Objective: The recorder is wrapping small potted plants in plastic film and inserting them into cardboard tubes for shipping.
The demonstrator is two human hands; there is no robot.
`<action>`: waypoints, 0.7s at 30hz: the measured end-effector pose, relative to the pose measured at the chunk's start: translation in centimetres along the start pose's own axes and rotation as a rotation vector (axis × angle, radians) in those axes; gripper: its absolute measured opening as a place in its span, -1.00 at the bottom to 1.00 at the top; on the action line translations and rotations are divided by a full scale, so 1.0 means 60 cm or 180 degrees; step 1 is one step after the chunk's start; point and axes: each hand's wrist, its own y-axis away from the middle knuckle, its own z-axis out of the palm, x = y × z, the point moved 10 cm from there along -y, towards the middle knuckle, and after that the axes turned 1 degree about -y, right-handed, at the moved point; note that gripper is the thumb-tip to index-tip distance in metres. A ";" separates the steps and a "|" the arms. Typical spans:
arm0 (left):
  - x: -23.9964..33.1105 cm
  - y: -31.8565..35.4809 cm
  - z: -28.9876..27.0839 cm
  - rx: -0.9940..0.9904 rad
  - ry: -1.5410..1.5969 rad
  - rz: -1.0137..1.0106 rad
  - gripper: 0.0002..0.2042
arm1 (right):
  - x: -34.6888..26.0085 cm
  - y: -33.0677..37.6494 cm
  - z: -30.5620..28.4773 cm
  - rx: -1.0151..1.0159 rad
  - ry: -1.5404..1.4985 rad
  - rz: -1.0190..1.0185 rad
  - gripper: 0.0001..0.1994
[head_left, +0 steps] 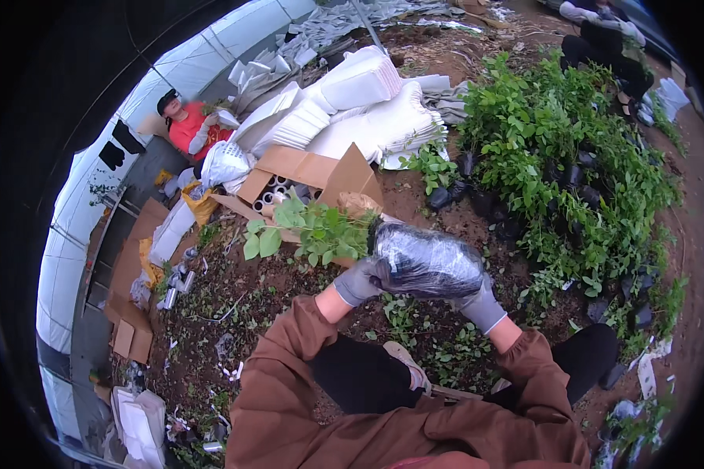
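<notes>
A potted plant lies sideways between my two gloved hands, its black pot wrapped in shiny clear plastic film (429,259). Its green leafy stems (309,230) stick out to the left. My left hand (358,283), in a grey glove, grips the pot near the stem end. At the other end, my right hand (479,303) holds the pot's base from below and the right side; the pot hides part of its fingers. Just beyond the plant stands an open cardboard box (305,168) with several white-ended rolls (272,195) inside.
Many leafy plants in black pots (559,156) crowd the right side. Stacks of white foam sheets (368,109) lie at the back. A person in a red top (186,129) sits far left; another person (610,59) is far right. Leaf litter covers the soil (281,313).
</notes>
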 end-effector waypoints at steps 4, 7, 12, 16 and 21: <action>0.027 -0.039 -0.007 0.0752 -0.0456 -0.0046 -0.69 | -0.008 0.047 0.057 -0.0765 0.0084 0.0008 -0.54; 0.073 -0.045 -0.044 0.1120 -0.0048 -0.0103 -0.69 | -0.044 0.060 0.016 -0.1077 0.0351 -0.0552 -0.45; 0.062 -0.003 -0.076 0.1197 -0.0153 -0.0512 -0.66 | -0.119 0.038 -0.130 -0.0743 0.0649 -0.1707 -0.40; 0.011 0.010 -0.064 0.0725 -0.1539 -0.0561 -0.54 | -0.021 -0.039 -0.166 0.0614 -0.0125 -0.0175 -0.34; 0.008 -0.020 -0.019 -0.0193 -0.4074 0.0132 -0.63 | 0.024 0.018 0.058 -0.0621 -0.3145 -0.0081 -0.57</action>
